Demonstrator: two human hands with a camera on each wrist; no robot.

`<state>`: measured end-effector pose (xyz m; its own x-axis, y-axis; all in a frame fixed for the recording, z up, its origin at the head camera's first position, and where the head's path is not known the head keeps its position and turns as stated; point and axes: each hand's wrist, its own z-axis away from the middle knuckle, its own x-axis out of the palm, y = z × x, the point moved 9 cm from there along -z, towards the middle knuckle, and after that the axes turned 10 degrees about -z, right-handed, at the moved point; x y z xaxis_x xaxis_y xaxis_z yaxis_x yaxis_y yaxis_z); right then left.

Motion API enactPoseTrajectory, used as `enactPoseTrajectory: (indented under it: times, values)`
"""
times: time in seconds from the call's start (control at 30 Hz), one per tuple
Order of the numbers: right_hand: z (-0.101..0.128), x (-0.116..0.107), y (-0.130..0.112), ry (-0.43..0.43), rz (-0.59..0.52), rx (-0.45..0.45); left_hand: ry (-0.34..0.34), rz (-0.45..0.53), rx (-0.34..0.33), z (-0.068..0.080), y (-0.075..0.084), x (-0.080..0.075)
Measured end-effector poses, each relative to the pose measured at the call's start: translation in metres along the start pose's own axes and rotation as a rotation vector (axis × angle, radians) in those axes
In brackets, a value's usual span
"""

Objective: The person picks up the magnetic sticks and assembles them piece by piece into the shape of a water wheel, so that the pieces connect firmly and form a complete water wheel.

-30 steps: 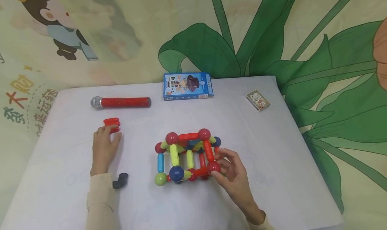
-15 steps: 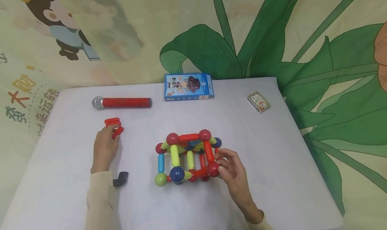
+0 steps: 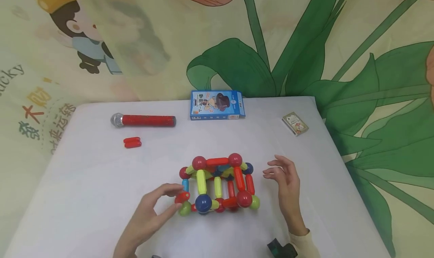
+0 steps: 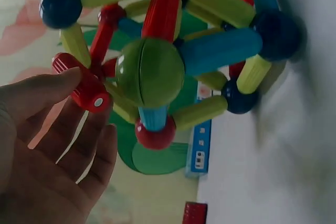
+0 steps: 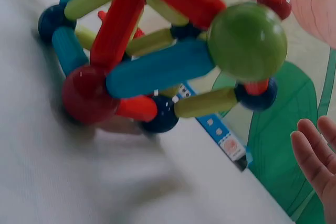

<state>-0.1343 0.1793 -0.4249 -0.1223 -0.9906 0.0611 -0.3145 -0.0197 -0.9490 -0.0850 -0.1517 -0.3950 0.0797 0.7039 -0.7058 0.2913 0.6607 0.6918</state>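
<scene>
A frame of magnetic rods and balls stands on the white table in the head view, built in red, yellow-green, blue and green. At its left side my left hand pinches a short red magnetic rod between thumb and fingers. In the left wrist view that red rod shows a pale dot on its end, beside a large green ball. My right hand hovers to the right of the frame, apart from it, fingers loosely bent and holding nothing. Its fingertips appear at the right wrist view's edge.
Two red rods lie at the left, below a red microphone-like stick. A blue printed box sits at the back edge, and a small card box at the back right. A patterned cloth hangs behind.
My left hand has picked up a red rod from the small pile and carried it right to the frame. My right hand has let go of the frame and drawn off rightward.
</scene>
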Motion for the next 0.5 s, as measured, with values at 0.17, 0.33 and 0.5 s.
enactPoseTrajectory:
  times: [0.17, 0.33, 0.5]
  values:
    - [-0.004, -0.005, 0.014, 0.038, 0.002, 0.059, -0.092, 0.029, 0.07, 0.001, 0.022, 0.018]
    - [-0.002, -0.006, 0.022, 0.049, 0.001, 0.104, -0.128, 0.066, 0.063, 0.001, 0.023, 0.026]
    - [-0.002, -0.007, 0.03, 0.067, 0.014, 0.149, -0.139, 0.071, 0.064, 0.0, 0.023, 0.026]
